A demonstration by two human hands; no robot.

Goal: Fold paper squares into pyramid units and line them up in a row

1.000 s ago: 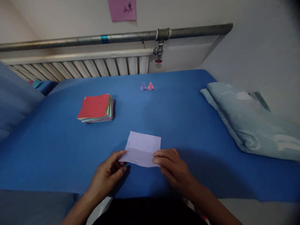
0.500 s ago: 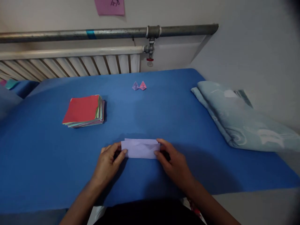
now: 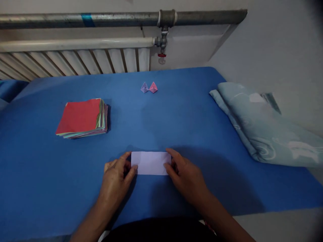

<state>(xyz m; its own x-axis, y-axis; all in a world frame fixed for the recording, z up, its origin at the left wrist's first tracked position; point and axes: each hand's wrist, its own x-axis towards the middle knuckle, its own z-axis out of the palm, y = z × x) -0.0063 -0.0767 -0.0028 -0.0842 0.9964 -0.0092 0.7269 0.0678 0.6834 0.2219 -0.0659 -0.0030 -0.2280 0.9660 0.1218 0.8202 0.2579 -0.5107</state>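
A folded sheet of light purple paper [image 3: 150, 163] makes a long rectangle near the front of the blue surface. My left hand [image 3: 118, 174] pinches its left end, thumb on the front face and forefinger at the upper left corner. At the right end, my right hand [image 3: 185, 174] grips the paper likewise, its thumb on the front and its forefinger along the top corner. The fingers behind the paper are partly hidden. Farther back stand two small folded paper pieces side by side, one purple [image 3: 144, 87] and one pink [image 3: 153, 87].
A stack of coloured paper [image 3: 79, 116] with a red sheet on top lies to the left. On the right rests a folded pale green cloth [image 3: 252, 124]. Behind the blue surface [image 3: 164, 124] are a radiator [image 3: 113, 60], a metal pipe [image 3: 121, 20] and a red-handled valve [image 3: 162, 55].
The paper's upper edges, offset before, now line up into one even rectangle. Both hands keep their hold at the ends. The camera view has tilted down slightly.
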